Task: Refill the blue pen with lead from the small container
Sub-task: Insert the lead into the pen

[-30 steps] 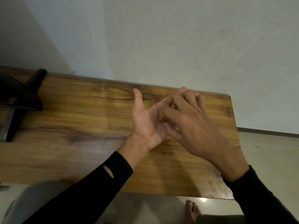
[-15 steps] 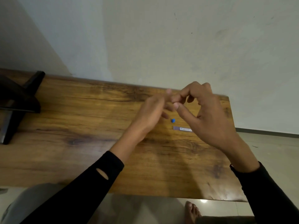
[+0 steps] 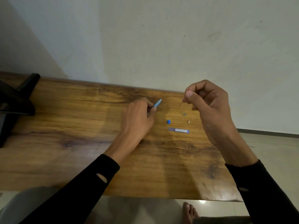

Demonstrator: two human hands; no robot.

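Hands parted; blue pen (image 3: 157,103) juts beyond left fingers (image 3: 149,105).

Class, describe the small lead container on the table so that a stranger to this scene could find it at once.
Start at the wooden table and look between the left hand and right hand. The lead container lies flat there, nearest the person among the small parts. Unlike the round blue cap beyond it, it is a long, thin labelled strip.

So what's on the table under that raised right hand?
Below the right hand and its thin lead, the table holds a blue cap, a lead container and two tiny parts. Anything behind the wrist is hidden.
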